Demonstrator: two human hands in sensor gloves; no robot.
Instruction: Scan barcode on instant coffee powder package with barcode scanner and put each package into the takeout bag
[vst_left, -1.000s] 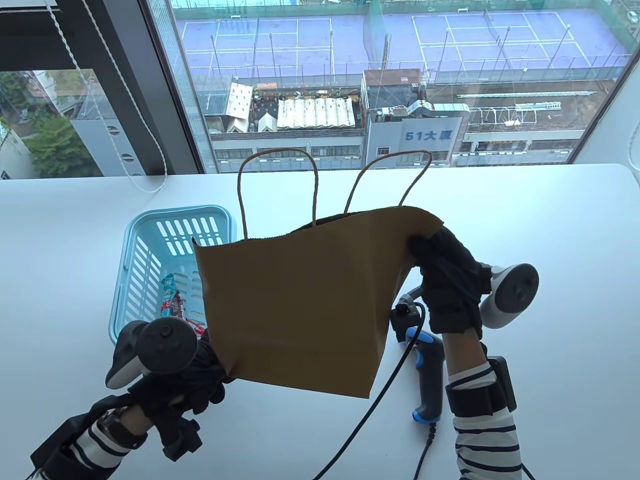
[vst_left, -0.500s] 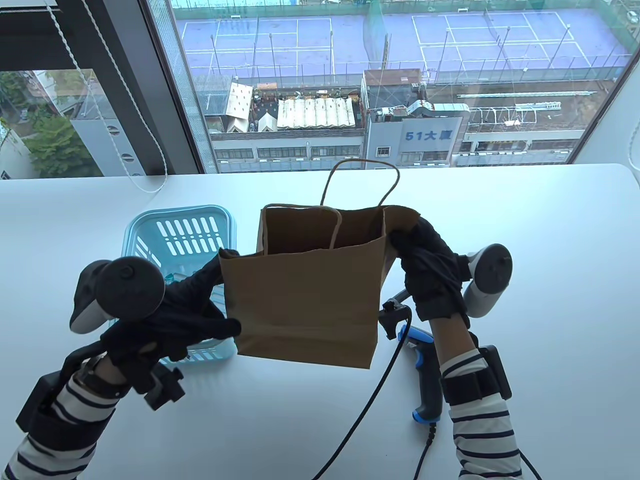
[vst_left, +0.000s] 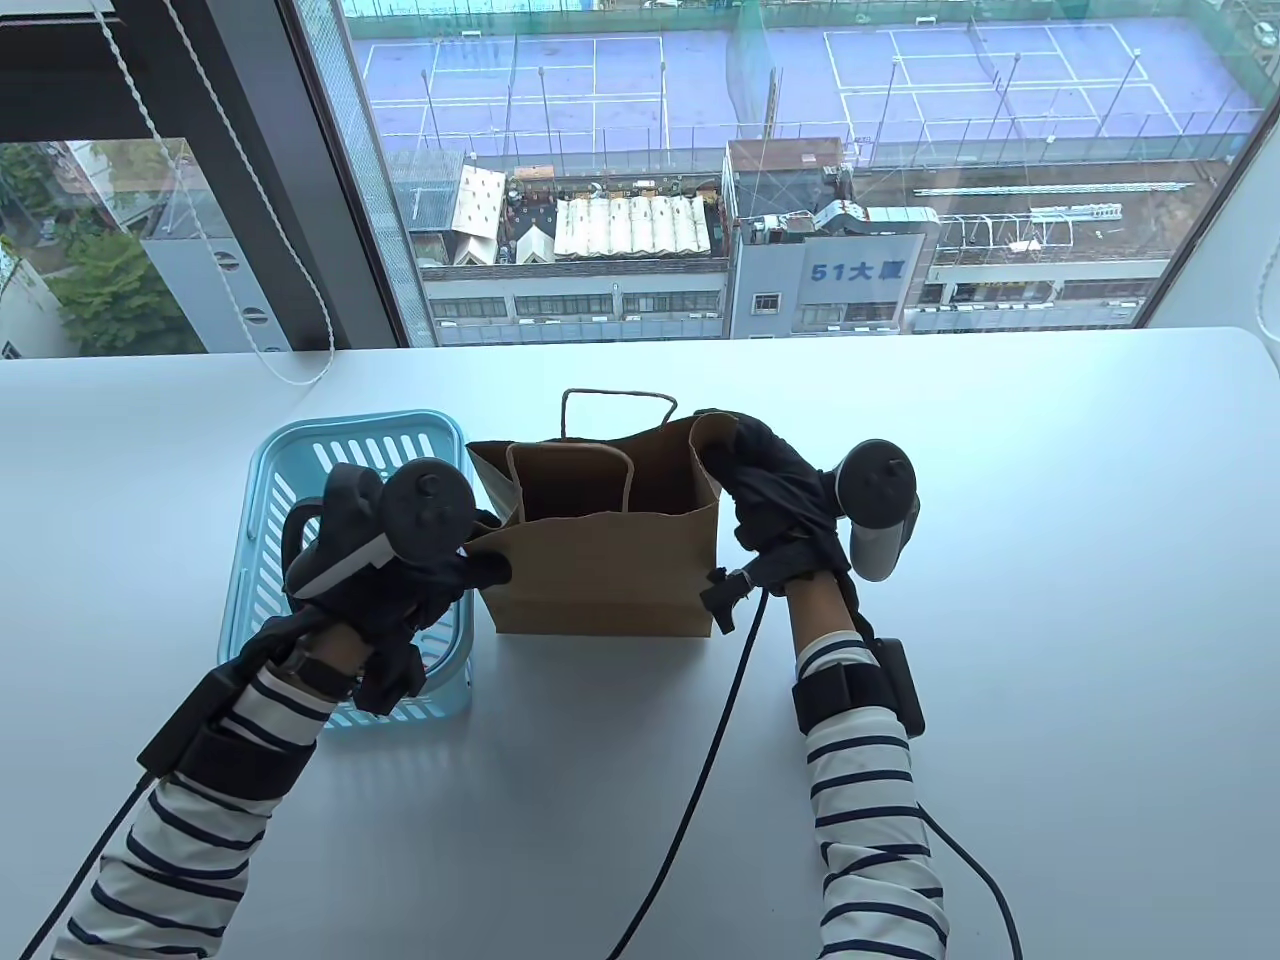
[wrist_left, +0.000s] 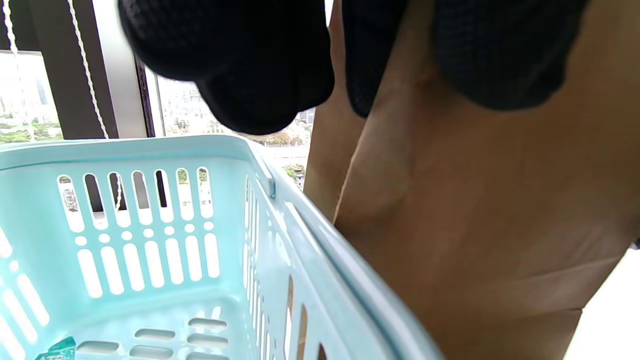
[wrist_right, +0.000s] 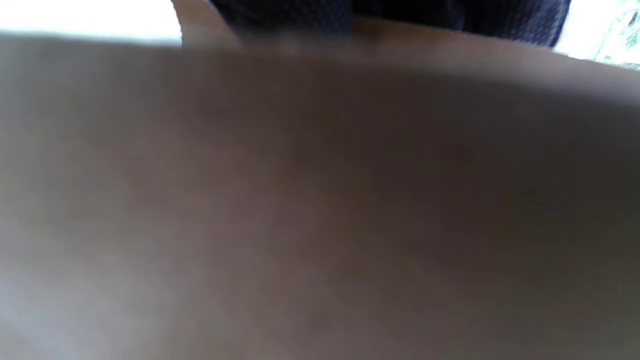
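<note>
You've got the brown paper takeout bag (vst_left: 600, 575) upright beside the blue basket (vst_left: 262, 520), left hand (vst_left: 420, 590) and right hand (vst_left: 770, 490) each pinching a rim corner, but let go early and the light bag could tip or fold shut.

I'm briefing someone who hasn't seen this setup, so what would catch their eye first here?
A brown paper takeout bag stands open at the middle of the white table, with the left hand and the right hand gripping its top corners. Beside it on the left sits a light blue slotted basket. Behind, a big window overlooks blue tennis courts.
</note>
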